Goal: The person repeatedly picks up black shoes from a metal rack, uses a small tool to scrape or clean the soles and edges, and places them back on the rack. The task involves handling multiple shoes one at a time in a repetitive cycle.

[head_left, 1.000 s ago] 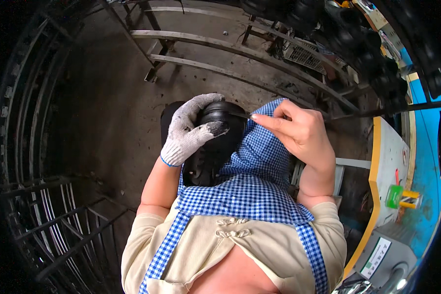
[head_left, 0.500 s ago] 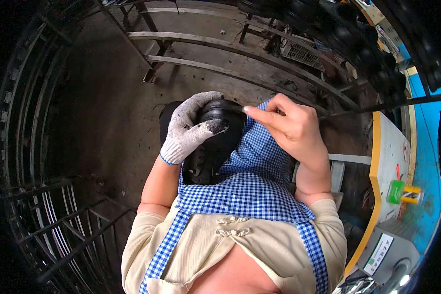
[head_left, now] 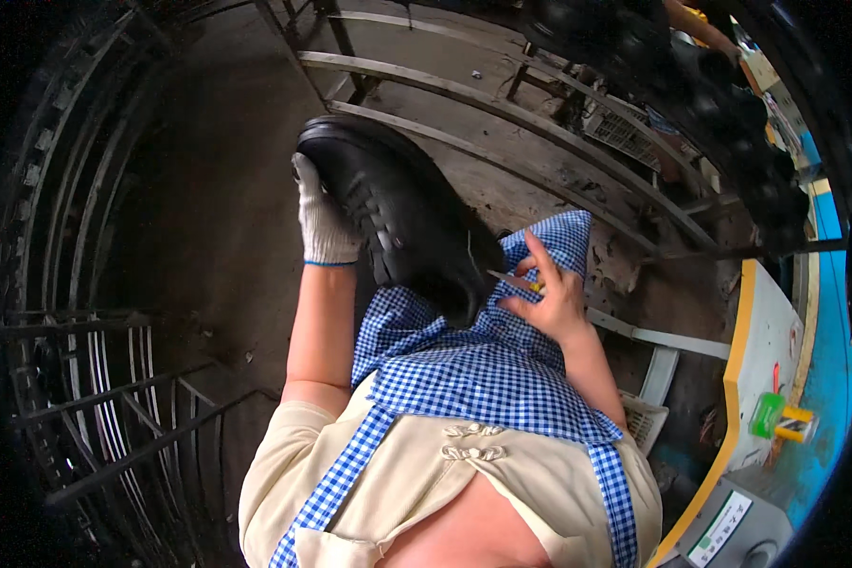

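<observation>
A black lace-up shoe [head_left: 402, 204] is held up over my lap, its toe up and to the left, its heel down and to the right. My left hand [head_left: 324, 213], in a whitish knitted glove with a blue cuff edge, grips the toe end from the left; most of its fingers are behind the shoe. By the heel, my bare right hand [head_left: 551, 298] holds a small pointed metal blade [head_left: 511, 280] with a bit of yellow at its grip. Its index finger sticks up. Whether the blade touches the shoe, I cannot tell. A thin pale line shows near the heel.
Metal rack rails [head_left: 464, 90] cross the floor ahead. Black shoes [head_left: 615, 57] crowd the upper right, with another person's arm [head_left: 701, 26] behind. On the right are a yellow-edged white panel [head_left: 762, 350], a green container [head_left: 767, 415] and a grey machine [head_left: 743, 521]. Dark racks [head_left: 123, 426] stand left.
The shoe has swung from toe-near to toe-far-left, raised closer and showing its side. My left hand went left with it. My right hand dropped lower, and a blade now shows in it.
</observation>
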Motion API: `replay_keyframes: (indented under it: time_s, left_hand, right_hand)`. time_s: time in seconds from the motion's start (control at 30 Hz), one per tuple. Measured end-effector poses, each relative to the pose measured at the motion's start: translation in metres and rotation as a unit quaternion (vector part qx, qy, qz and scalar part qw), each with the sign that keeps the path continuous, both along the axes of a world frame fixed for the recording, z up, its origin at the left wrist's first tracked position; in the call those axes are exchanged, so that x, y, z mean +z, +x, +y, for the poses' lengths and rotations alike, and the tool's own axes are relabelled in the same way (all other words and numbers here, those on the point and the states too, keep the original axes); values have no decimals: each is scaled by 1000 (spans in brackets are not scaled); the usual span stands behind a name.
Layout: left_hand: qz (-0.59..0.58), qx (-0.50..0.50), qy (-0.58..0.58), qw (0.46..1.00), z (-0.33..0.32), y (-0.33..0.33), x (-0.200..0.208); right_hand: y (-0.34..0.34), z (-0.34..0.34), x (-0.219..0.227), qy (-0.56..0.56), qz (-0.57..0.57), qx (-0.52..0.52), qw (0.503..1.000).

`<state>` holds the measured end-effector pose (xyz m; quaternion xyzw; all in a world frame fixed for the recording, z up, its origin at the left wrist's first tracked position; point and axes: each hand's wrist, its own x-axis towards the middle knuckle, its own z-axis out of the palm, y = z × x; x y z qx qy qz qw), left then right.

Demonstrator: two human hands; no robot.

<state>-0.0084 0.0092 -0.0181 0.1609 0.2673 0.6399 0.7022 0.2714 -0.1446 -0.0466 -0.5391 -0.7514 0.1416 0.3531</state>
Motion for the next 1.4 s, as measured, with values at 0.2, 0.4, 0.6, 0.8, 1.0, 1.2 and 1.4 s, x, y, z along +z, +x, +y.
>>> replay_keyframes:
  time_s: [0.2, 0.4, 0.6, 0.8, 1.0, 1.2, 1.4]
  left_hand:
    - [-20, 30, -80, 996, 17, 12, -45]
    - [81, -42, 58, 994, 10, 5, -18]
    - [188, -116, 4, 975, 8, 4, -32]
    - [241, -144, -25, 959, 0, 20, -28]
    - [441, -131, 125, 879, 13, 30, -58]
    - [698, 20, 527, 485, -35, 67, 51]
    - [696, -109, 480, 523, -28, 74, 58]
  right_hand:
    - [-18, 1, -4, 97, 23, 48, 994]
    - [-2, 3, 15, -135, 394, -7, 909]
    - [23, 1, 14, -245, 580, -32, 776]
    - [27, -3, 13, -224, 606, -104, 756]
    - [36, -6, 33, -166, 573, -182, 781]
    - [34, 2, 63, -60, 203, -137, 968]
    - [14, 15, 54, -67, 300, -88, 947]
